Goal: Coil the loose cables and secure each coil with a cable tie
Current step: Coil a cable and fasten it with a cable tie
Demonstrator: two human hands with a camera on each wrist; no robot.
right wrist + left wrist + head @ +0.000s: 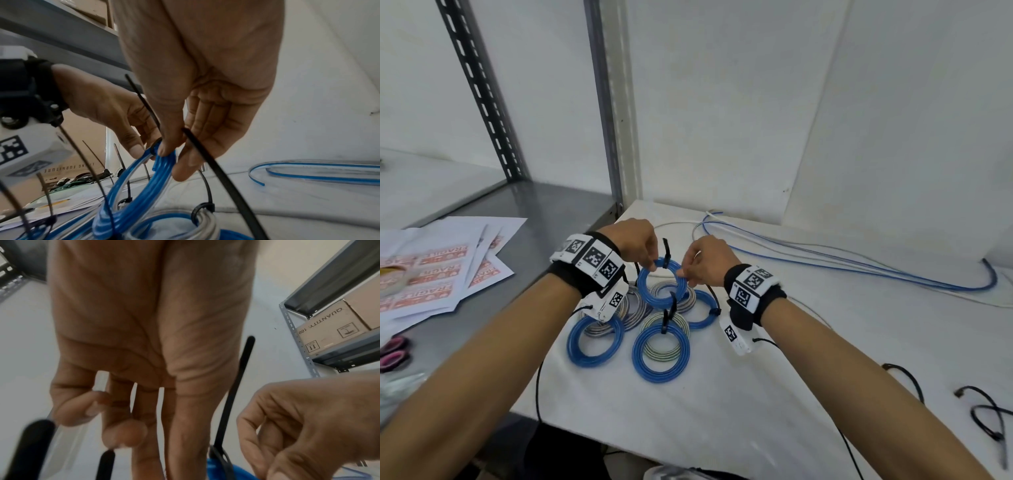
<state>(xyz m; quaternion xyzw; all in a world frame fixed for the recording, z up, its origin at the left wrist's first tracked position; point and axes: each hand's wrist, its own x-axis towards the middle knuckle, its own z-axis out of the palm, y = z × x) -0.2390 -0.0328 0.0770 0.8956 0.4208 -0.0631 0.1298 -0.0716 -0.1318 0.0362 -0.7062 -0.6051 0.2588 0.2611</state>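
Both hands hold a blue cable coil (662,287) up over a pile of tied coils. My left hand (654,264) pinches the coil's top, where a black cable tie (666,251) loops round it with its tail sticking up. My right hand (683,274) pinches the coil's right side. In the right wrist view the right hand (172,160) has thumb and fingers clamped on the blue coil (144,186) beside the tie's loop (154,146). The left hand (135,149) touches that same spot. The left wrist view shows the tie's tail (236,394) upright between the two hands.
Several tied blue and grey coils (661,353) lie on the white table (722,411) under the hands. Loose blue and white cables (825,257) run along the back right, and black cables (986,418) lie at the right edge. Label sheets (448,267) cover the metal shelf at left.
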